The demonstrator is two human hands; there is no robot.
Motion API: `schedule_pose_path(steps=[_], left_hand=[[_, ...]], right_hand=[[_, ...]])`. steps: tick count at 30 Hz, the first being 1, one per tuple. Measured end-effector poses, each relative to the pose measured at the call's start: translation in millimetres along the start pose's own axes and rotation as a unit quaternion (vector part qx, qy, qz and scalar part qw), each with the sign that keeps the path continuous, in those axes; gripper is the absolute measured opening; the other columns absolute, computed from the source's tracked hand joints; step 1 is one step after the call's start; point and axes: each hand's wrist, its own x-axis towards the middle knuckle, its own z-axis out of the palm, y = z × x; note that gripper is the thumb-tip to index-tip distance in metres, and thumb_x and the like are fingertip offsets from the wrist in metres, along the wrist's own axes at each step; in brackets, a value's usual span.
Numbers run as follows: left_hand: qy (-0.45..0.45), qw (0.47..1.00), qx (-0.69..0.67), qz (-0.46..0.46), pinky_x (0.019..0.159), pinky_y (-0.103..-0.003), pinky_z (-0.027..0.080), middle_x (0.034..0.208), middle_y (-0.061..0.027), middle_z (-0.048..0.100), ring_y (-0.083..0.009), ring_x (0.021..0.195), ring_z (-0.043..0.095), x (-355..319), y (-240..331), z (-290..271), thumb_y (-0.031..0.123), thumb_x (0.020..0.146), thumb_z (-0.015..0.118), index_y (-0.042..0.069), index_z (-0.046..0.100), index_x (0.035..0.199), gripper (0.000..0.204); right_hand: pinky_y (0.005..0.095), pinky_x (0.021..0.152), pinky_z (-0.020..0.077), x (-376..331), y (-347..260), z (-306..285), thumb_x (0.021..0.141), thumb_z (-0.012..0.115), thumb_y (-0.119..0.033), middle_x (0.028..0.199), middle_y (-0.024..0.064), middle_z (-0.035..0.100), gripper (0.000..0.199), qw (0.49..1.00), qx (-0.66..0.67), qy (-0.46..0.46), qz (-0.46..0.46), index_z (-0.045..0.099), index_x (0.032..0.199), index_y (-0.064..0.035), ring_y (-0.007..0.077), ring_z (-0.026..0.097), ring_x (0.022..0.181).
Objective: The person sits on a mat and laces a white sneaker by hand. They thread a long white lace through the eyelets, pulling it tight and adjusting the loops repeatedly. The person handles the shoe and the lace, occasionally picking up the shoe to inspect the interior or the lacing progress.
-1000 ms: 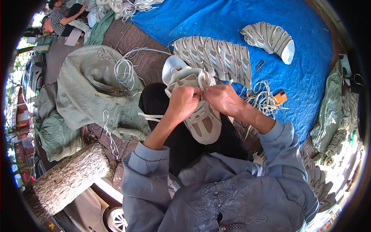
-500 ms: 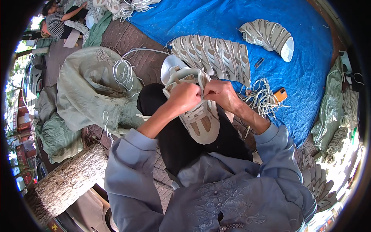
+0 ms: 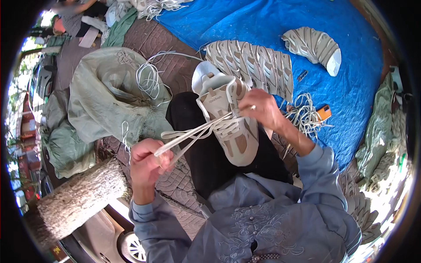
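Note:
A white and tan sneaker upper (image 3: 237, 147) without a visible sole rests across my dark-trousered knees, toe toward me. White shoelaces (image 3: 193, 131) run from its eyelets out to the left. My left hand (image 3: 150, 163), held low and to the left of the upper, is closed on the pulled-out lace, which is taut. At the right edge of the upper's opening, my right hand (image 3: 259, 108) is closed by the eyelets with a bit of white lace at its fingertips. The tongue stands up between the eyelet rows.
A blue tarp (image 3: 263, 22) carries a row of nested shoe uppers (image 3: 252, 65), a shorter stack (image 3: 313, 49), a tangle of laces (image 3: 302, 116) and an orange phone (image 3: 324, 112). To the left are a greenish sack (image 3: 98, 101) and a tree trunk (image 3: 81, 197). Another person (image 3: 74, 19) sits far left.
My left hand has moved from the eyelets down and left, drawing the lace out. My right hand has stayed near the opening. The whole view has shifted slightly.

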Motion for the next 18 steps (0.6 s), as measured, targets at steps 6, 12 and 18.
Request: schedule_pose_path(steps=[6, 12, 18], left_hand=[[0.023, 0.983, -0.163, 0.076, 0.043, -0.027, 0.038, 0.071, -0.0101, 0.053, -0.0118, 0.046, 0.043, 10.7, -23.2, 35.7, 0.007, 0.081, 0.054, -0.003, 0.053, 0.084, 0.01], [0.13, 0.856, -0.429, 0.256, 0.075, -0.031, 0.047, 0.087, -0.0099, 0.051, -0.0164, 0.083, 0.052, 20.5, -12.0, -87.4, 0.001, 0.086, 0.045, 0.0, 0.048, 0.094, 0.009], [0.417, 0.778, -0.372, 0.286, 0.082, -0.038, 0.047, 0.099, -0.0206, 0.056, -0.0262, 0.089, 0.056, -74.7, -29.4, -337.3, 0.0, 0.085, 0.045, -0.009, 0.05, 0.097, 0.016]], right_hand=[[0.0306, 0.053, 0.0468, 29.6, -69.9, 46.5, 0.063, 0.067, -0.018, 0.064, 0.0041, 0.054, 0.021, 0.995, -0.02, -0.064, -0.077, 0.062, 0.08, -0.0073, 0.0192, 0.057, 0.06], [0.0222, 0.036, 0.0227, 40.3, 24.5, -62.4, 0.079, 0.054, -0.012, 0.048, -0.0001, 0.044, 0.018, 0.866, 0.347, 0.174, 0.315, 0.06, 0.067, -0.0012, 0.007, 0.034, 0.038], [0.0193, 0.036, 0.0237, 5.6, 153.5, -175.2, 0.078, 0.06, -0.017, 0.055, -0.0014, 0.044, 0.016, 0.785, 0.352, 0.347, 0.375, 0.059, 0.079, -0.0013, 0.0065, 0.035, 0.042]])
